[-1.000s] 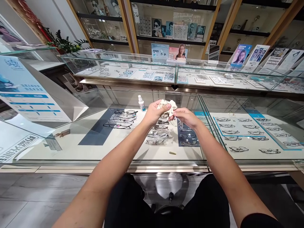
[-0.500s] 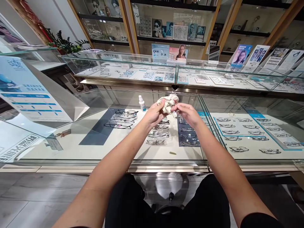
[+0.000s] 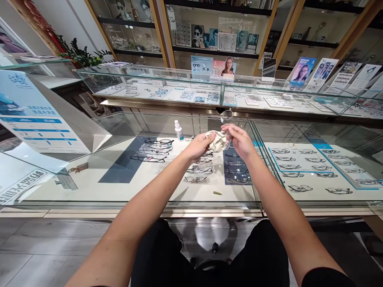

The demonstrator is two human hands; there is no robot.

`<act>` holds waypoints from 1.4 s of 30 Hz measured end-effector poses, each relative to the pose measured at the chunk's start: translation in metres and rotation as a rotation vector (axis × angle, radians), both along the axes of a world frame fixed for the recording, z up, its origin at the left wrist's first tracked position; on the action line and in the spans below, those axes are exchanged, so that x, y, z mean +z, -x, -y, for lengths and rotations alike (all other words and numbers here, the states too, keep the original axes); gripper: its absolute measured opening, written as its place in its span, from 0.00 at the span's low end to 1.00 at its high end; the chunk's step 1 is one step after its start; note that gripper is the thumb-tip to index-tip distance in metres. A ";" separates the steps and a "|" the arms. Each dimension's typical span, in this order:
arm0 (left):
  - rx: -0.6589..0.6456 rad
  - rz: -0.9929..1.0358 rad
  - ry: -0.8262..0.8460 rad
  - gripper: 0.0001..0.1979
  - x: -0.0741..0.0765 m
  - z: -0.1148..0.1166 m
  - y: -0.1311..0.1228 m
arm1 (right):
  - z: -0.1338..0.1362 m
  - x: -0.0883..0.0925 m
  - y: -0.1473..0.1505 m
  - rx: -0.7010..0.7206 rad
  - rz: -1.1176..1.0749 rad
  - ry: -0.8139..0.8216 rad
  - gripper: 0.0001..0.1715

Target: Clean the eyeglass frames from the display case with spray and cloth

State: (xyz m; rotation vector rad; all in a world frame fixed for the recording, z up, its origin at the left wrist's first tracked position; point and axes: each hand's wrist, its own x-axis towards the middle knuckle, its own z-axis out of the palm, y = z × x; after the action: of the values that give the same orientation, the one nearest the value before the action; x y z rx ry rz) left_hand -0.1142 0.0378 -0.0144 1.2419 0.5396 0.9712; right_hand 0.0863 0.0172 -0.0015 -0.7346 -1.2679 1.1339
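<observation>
My left hand is closed on a crumpled cream cloth, held above the glass counter. Just right of it, my right hand pinches a pair of thin-rimmed eyeglasses. One round lens sticks up above the fingers; the lower part of the glasses is beside the cloth and partly hidden by it and the hand. Whether the cloth touches a lens is hard to make out. Beyond my left hand stands a small white spray bottle with a blue label.
Under the glass top lie rows of eyeglasses on dark and white mats. A folded sign stands at the left. Behind runs a second glass display case with upright cards on it. A small gold-green bar lies near the front edge.
The eyeglasses have turned so one lens now rises above my right hand. The cloth in my left hand has moved slightly down and opened out; both hands stay close together.
</observation>
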 end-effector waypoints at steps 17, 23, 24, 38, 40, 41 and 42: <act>-0.077 -0.022 -0.046 0.30 -0.003 0.006 -0.003 | 0.003 -0.008 0.014 0.146 -0.065 0.082 0.27; -0.067 -0.027 -0.093 0.31 -0.001 0.014 -0.005 | 0.003 -0.009 0.015 0.139 -0.083 0.091 0.26; -0.047 -0.029 -0.104 0.31 0.000 0.015 -0.006 | 0.003 -0.009 0.016 0.145 -0.096 0.089 0.26; 0.233 0.002 -0.182 0.35 0.005 0.025 -0.017 | 0.016 -0.007 0.029 0.179 -0.026 0.080 0.30; 0.251 0.020 -0.203 0.34 0.005 0.023 -0.017 | 0.017 -0.006 0.029 0.187 -0.021 0.075 0.30; 0.253 0.015 -0.217 0.34 0.005 0.022 -0.016 | 0.017 -0.006 0.029 0.187 -0.028 0.071 0.29; 0.247 0.000 -0.232 0.33 0.004 0.021 -0.015 | 0.017 -0.006 0.028 0.184 -0.038 0.070 0.28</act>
State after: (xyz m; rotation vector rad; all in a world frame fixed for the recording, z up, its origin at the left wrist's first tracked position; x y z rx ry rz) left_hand -0.0994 0.0170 -0.0102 1.4030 0.6025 1.2698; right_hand 0.0579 0.0002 -0.0071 -0.6547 -1.2889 1.3407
